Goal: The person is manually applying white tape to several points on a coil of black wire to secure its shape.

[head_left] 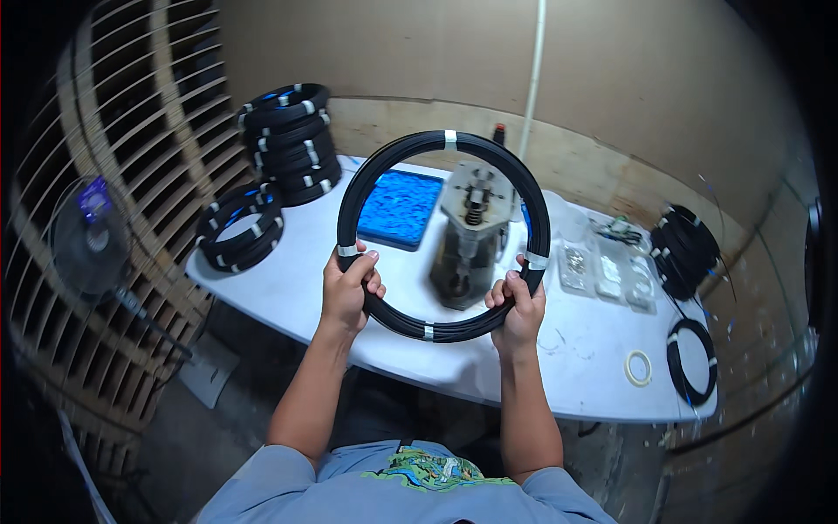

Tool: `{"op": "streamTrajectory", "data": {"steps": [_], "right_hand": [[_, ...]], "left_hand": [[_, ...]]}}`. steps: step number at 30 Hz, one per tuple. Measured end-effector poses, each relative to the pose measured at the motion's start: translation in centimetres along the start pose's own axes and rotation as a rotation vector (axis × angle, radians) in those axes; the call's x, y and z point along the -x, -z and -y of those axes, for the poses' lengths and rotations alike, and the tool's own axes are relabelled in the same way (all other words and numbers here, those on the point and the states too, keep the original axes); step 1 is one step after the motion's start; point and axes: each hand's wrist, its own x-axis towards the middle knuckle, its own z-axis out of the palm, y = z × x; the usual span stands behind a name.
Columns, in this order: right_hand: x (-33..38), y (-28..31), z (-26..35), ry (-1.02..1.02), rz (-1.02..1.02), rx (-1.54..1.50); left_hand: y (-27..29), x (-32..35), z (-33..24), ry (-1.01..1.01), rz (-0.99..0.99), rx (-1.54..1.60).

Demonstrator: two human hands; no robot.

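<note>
Between both hands I hold up a coil of black cable (pixel 397 145), bound with white tape in several places. My left hand (pixel 347 293) is closed round the coil's lower left side, just below a tape band. On the lower right, my right hand (pixel 519 306) grips it the same way, thumb on the front. Through the ring shows a bench machine (pixel 471 227) with a spring and shaft on top; the coil hides part of its outline. Left of that machine lies a tablet-like panel with a blue patterned face (pixel 400 208), partly behind the ring.
On the white table (pixel 305 293), taped black coils form a tall stack (pixel 292 148) and a low stack (pixel 240 229) at left. At right are clear boxes of small parts (pixel 611 275), more coils (pixel 683 249), a single coil (pixel 691 361) and a tape roll (pixel 638 368). A fan (pixel 92 240) stands left.
</note>
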Motion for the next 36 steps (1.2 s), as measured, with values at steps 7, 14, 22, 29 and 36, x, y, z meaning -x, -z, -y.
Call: {"op": "streamTrajectory", "data": {"steps": [7, 14, 22, 29, 36], "right_hand": [[-0.7, -4.5, -5.0, -0.199, 0.247, -0.061], [-0.4, -10.4, -11.2, -0.409, 0.334, 0.03], [-1.4, -17.0, -20.0, -0.314, 0.361, 0.182], [-5.2, -23.6, -28.4, -0.343, 0.383, 0.259], [-8.8, -28.9, -34.4, -0.406, 0.338, 0.34]], "left_hand": [[5.7, 2.0, -7.2, -0.216, -0.156, -0.041], [14.8, 2.7, -11.1, -0.112, -0.206, 0.046], [21.9, 0.2, -14.5, -0.17, -0.389, -0.074], [28.4, -7.7, -18.8, -0.224, -0.577, -0.423], [34.1, -14.2, -23.0, -0.061, -0.73, -1.194]]}}
